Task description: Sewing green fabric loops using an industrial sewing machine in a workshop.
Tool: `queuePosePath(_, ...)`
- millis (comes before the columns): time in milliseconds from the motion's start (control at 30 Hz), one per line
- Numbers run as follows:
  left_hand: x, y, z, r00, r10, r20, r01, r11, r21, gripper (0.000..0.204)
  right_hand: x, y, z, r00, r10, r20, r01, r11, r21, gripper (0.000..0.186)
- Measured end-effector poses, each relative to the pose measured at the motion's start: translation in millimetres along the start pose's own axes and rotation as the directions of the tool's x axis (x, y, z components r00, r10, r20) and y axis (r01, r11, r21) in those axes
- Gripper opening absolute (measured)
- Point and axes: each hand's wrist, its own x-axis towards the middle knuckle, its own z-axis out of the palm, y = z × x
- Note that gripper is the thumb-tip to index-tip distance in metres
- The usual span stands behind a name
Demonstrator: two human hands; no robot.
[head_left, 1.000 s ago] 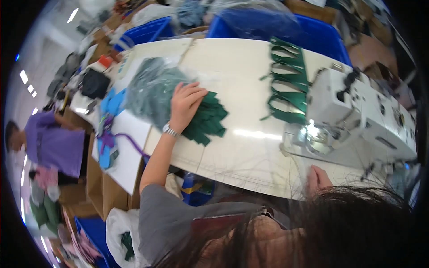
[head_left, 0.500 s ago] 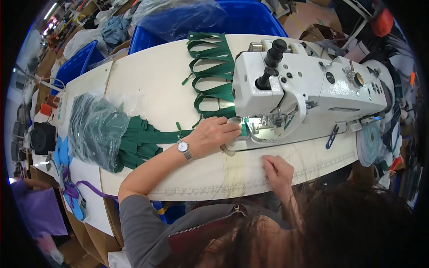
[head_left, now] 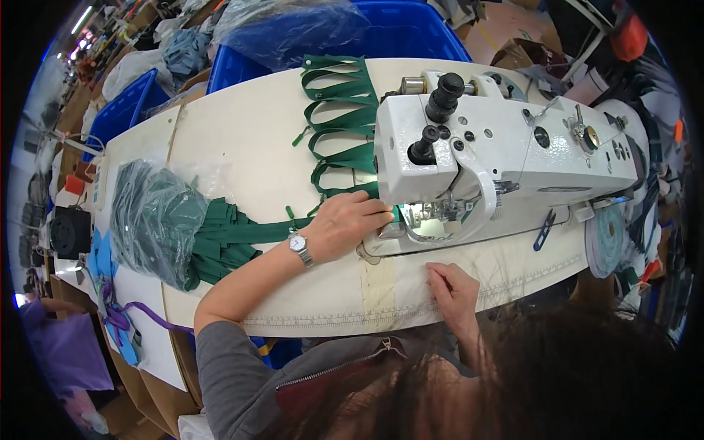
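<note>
My left hand point(head_left: 350, 224) pinches a green zipper tape point(head_left: 275, 230) at the sewing machine's needle area point(head_left: 429, 216). The tape runs leftward to a bundle of green zipper strips point(head_left: 220, 257) beside and partly inside a clear plastic bag point(head_left: 143, 216). Looped green zipper tapes point(head_left: 337, 117) lie in a row behind the needle area, left of the white machine head point(head_left: 528, 158). My right hand point(head_left: 453, 293) rests with curled fingers on the pale tabletop point(head_left: 249, 150), in front of the machine, holding nothing that I can see.
Blue bins point(head_left: 403, 29) stand behind the table. Small snips point(head_left: 544, 229) and a pale tape roll point(head_left: 607, 238) lie right of my hands. Blue and purple straps point(head_left: 125, 323) lie at left, near a person in purple point(head_left: 70, 345). A black box point(head_left: 70, 235) sits at far left.
My left hand has moved right from the green bundle to the needle area, taking hold of a tape. The view has turned toward the machine. My right hand stays low at the table's front.
</note>
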Motion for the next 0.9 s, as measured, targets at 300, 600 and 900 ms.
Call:
queuePosePath(300,4.6,6.9,-6.2,0.999,-0.034,0.004,0.034,0.998,-0.062,0.013,-0.9,5.3,0.6,0.998,-0.056,-0.007,0.056,0.998,-0.019,0.014)
queuePosePath(600,6.0,3.7,-2.4,0.996,-0.093,0.011,0.094,0.987,-0.127,0.013,-0.2,4.9,0.8,0.999,-0.05,0.002,0.05,0.999,0.001,0.014)
queuePosePath(900,4.0,-0.1,1.0,0.998,-0.053,-0.025,0.05,0.994,-0.097,0.018,-0.4,4.7,0.6,0.999,-0.041,0.006,0.041,0.999,-0.001,0.015)
